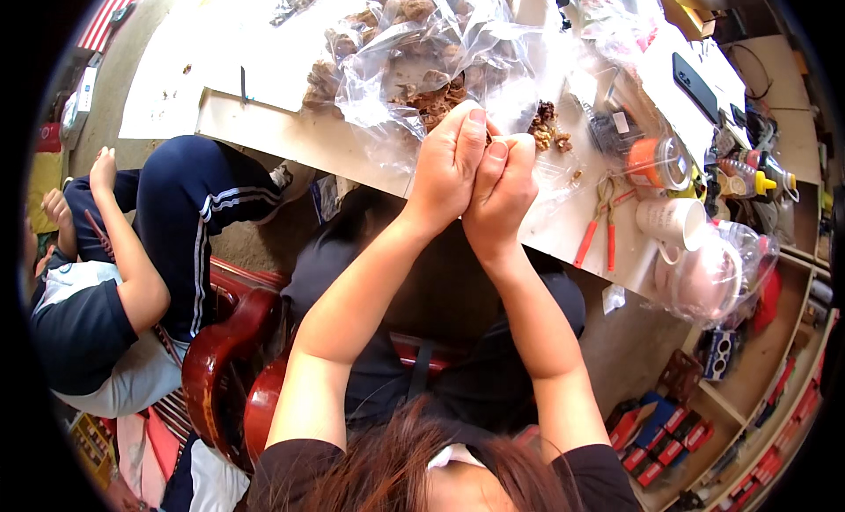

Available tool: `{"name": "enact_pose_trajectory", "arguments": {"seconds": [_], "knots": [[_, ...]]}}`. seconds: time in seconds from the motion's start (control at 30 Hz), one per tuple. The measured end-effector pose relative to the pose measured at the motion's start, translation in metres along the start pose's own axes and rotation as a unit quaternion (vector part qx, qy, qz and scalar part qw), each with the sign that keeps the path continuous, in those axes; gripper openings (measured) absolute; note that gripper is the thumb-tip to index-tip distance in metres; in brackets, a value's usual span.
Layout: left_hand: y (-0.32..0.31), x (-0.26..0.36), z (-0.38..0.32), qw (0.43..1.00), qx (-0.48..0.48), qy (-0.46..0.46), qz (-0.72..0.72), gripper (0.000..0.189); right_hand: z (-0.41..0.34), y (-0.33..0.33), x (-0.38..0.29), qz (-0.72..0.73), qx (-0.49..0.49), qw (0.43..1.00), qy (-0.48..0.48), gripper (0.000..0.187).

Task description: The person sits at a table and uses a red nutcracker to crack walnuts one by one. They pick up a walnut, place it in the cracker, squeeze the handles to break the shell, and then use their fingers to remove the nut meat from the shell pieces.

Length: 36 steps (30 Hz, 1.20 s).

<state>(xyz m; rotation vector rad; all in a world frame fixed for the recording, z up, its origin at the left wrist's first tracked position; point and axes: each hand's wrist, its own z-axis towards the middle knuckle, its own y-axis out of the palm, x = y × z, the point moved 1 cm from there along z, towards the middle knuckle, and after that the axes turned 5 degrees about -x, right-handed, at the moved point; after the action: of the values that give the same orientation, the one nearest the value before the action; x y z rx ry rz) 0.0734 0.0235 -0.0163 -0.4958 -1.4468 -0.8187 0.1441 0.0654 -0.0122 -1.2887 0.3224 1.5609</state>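
My left hand (449, 165) and my right hand (502, 192) are pressed together over the table's near edge, fingers curled and thumbs side by side. A sliver of something brown, apparently walnut, shows between them. Just beyond lies an open clear plastic bag (376, 83) holding whole walnuts and brown broken shells (432, 102). Walnut kernels (544, 132) form a small pile to the right of my hands. Farther right, a nutcracker-like plier tool with red handles (601, 225) rests on the table, its handles spread.
A white mug (670, 223) lies near the right edge beside an orange-filled jar (650, 163) and a bagged pink item (700, 274). A black phone (695, 87) lies farther back. Another person (99, 301) sits at the left. Shelves (739, 386) hold boxes at the right.
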Motion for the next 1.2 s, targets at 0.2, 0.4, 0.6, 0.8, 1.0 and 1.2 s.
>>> {"name": "enact_pose_trajectory", "arguments": {"seconds": [0.2, 0.4, 0.6, 0.8, 1.0, 1.2], "knots": [[0.0, 0.0, -0.001, 0.999, 0.02, 0.006, 0.024, 0.038, 0.0, 0.001, 0.0, -0.001, 0.003, 1.0, 0.008, 0.016], [-0.001, -0.004, -0.001, 0.999, 0.039, 0.003, 0.023, 0.04, 0.001, 0.007, -0.003, 0.003, 0.04, 0.998, 0.045, 0.016], [0.002, 0.002, 0.004, 0.992, 0.099, -0.029, -0.079, 0.042, 0.013, 0.006, -0.014, 0.008, 0.009, 0.999, 0.04, 0.02], [-0.015, 0.023, 0.012, 0.923, 0.038, -0.154, -0.352, 0.04, 0.032, 0.0, -0.002, 0.047, -0.002, 0.994, 0.094, 0.026], [-0.044, 0.028, 0.018, 0.888, 0.034, -0.184, -0.42, 0.046, 0.053, -0.009, 0.0, 0.045, 0.083, 0.995, 0.04, 0.029], [-0.046, 0.029, 0.016, 0.921, 0.014, -0.195, -0.337, 0.06, 0.055, -0.001, 0.004, -0.13, -0.053, 0.99, -0.029, 0.025]]}}
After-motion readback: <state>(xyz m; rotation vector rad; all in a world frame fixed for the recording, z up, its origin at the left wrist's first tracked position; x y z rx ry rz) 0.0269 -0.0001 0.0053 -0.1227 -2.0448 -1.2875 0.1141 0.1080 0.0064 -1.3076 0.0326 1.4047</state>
